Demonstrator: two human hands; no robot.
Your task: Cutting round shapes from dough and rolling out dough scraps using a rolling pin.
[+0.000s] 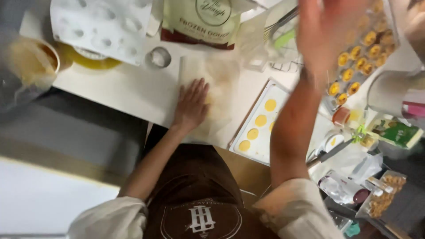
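My left hand [191, 105] lies flat, fingers apart, on a pale sheet of dough [217, 86] spread on the white counter [128, 86]. My right hand [325, 31] is raised and blurred above the counter, fingers spread, holding nothing. Under my right forearm lies a white tray [248, 152] with several yellow dough rounds [260, 120]. Beyond the right hand is a tray of several small filled yellow tart shells [361, 62].
A round metal cutter [159, 57] sits left of the dough. A white mould sheet [102, 26] and a yellow lid lie at the back left, a printed bag [201, 22] at the back. Jars, packets and a knife crowd the right side.
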